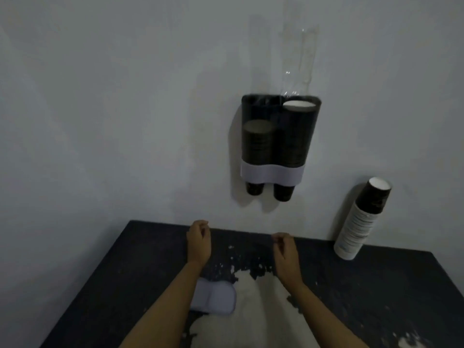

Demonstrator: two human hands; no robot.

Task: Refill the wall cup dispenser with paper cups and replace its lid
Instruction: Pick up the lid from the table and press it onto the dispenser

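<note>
Two hands hover over the desk (376, 285), both empty: the left hand (198, 243) and the right hand (285, 249) are loosely curled, gripping nothing. The wall cup dispenser (276, 136) hangs above and beyond both hands, lid off; its left column sits lower than its right. A clear sleeve (298, 59) projects from the right column. The lid (216, 297) lies on the desk near the left forearm, behind the left hand. The spare paper cups (361, 219) lean on the wall, right of the right hand. Risk: a one-sided grasp likely topples the leaning stack; fitting the lid over the sleeve likely jams it
</note>
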